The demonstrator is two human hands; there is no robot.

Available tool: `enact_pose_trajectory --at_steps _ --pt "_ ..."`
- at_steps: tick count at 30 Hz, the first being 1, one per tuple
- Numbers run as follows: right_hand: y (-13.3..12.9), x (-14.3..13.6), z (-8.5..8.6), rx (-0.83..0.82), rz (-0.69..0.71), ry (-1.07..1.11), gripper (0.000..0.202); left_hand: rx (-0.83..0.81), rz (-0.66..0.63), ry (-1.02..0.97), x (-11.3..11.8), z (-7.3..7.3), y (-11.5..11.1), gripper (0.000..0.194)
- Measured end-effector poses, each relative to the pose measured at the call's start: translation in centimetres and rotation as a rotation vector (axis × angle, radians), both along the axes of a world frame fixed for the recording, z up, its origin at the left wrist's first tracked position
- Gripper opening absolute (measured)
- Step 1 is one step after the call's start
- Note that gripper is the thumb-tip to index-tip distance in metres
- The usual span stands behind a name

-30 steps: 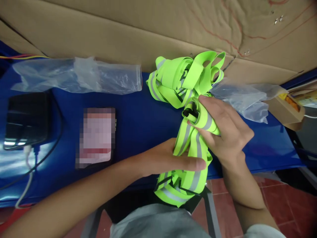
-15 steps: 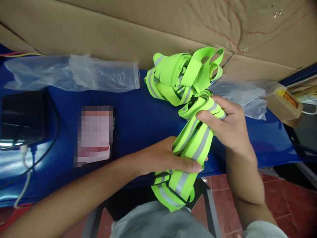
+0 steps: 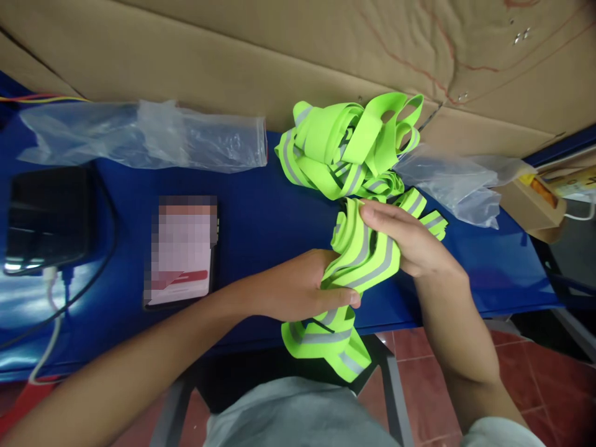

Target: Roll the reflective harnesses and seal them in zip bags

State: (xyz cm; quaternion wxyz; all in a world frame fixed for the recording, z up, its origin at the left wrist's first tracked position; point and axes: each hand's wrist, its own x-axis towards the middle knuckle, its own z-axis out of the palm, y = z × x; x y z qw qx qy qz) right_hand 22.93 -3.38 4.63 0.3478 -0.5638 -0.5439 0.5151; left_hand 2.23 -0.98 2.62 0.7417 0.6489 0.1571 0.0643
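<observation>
A neon-green strap with grey reflective stripes (image 3: 367,261) is bunched between both hands over the near edge of the blue table (image 3: 261,223). My left hand (image 3: 298,288) pinches its lower part, and a folded length hangs below toward my lap. My right hand (image 3: 410,239) grips the upper part, thumb on top. Behind it lies a tangled heap of the same green straps (image 3: 344,146).
A clear plastic bag (image 3: 149,133) lies at the back left, another (image 3: 460,180) at the right. A phone (image 3: 181,251) and a black device (image 3: 46,214) with a white cable sit left. Cardboard (image 3: 279,49) lines the back. A small box (image 3: 535,198) stands far right.
The strap between my hands has been gathered into a tighter bunch. My right hand moved down and left toward my left hand, and the hanging length got shorter.
</observation>
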Motion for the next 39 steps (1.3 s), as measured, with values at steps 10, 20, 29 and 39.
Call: enact_pose_trajectory --at_steps 10,20,29,39 --pt "-0.9 -0.1 0.4 0.418 0.248 -0.259 0.051 -0.104 0.093 -0.049 -0.2 -0.3 0.8 0.02" --pt "-0.8 -0.5 0.4 0.561 -0.016 -0.246 0.049 -0.555 0.055 -0.031 -0.6 0.8 1.5 0.052" --pt "-0.5 0.1 0.1 0.406 -0.1 -0.107 0.034 -0.099 0.049 0.065 -1.0 1.1 2.6 0.022" --pt "0.0 -0.5 -0.6 0.325 -0.325 -0.17 0.031 -0.204 0.088 0.078 0.0 0.1 1.6 0.038"
